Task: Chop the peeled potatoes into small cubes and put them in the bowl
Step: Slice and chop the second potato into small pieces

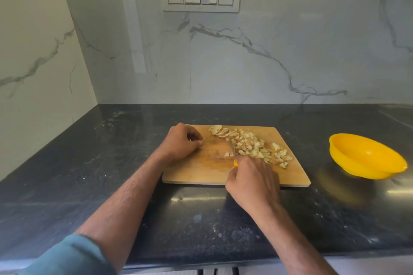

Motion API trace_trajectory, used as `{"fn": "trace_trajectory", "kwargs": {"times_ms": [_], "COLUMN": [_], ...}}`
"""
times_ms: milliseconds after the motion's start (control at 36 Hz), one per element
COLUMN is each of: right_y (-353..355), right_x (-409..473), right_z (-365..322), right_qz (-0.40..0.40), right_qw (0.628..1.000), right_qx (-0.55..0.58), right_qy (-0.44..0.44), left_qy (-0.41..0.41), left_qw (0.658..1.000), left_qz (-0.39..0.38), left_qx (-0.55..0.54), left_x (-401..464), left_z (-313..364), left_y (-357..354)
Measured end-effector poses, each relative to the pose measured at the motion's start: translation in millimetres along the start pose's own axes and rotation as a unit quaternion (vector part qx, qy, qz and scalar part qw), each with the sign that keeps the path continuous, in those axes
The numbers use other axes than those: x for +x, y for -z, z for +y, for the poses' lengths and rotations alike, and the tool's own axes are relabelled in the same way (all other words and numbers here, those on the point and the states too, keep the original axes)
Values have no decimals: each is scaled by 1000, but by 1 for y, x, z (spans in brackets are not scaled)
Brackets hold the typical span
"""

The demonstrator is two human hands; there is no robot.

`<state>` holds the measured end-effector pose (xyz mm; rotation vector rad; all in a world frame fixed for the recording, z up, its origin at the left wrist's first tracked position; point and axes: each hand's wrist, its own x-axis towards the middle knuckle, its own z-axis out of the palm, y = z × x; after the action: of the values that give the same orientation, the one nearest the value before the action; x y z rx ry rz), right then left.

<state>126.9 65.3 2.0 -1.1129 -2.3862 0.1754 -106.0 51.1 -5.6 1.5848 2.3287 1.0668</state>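
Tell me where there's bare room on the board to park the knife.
Bare wood runs along the cutting board's near edge, below the left hand. The right side is crowded with potato cubes, slices behind. The right hand holds the knife.

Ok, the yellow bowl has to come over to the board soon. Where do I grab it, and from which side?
Judging by its pose, take the yellow bowl by its near-left rim, coming from the cutting board side. It sits apart on the counter, mouth up and open, so fingers can hook over the thin rim. The left hand looks free; the right hand holds the knife.
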Motion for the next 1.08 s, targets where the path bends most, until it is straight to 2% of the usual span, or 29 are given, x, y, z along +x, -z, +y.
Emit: {"fn": "trace_trajectory", "kwargs": {"times_ms": [194, 389, 583, 861, 1000, 1083], "right_y": [12, 23, 18, 14, 14, 14], "right_x": [1, 25, 37, 41, 39, 38], "right_z": [6, 9, 29, 33, 37, 41], "right_qz": [31, 37, 45, 57, 48, 36], "right_qw": [999, 998, 999, 998, 998, 999], "right_qx": [-17, -30, -9, 20, 29, 27], "right_qy": [-35, 29, -8, -25, -31, -29], "left_qy": [-10, -27, -68, -80, -94, -91], "left_qw": [1000, 1000, 997, 992, 970, 965], "left_qz": [0, 4, 21, 12, -59, -77], "left_qx": [2, -7, -12, 101, 216, 235], "left_x": [-1, -3, -4, 35, 54, 60], "left_z": [4, 10, 21, 52, 69, 71], "left_y": [-2, -6, -13, -27, -36, -44]}}
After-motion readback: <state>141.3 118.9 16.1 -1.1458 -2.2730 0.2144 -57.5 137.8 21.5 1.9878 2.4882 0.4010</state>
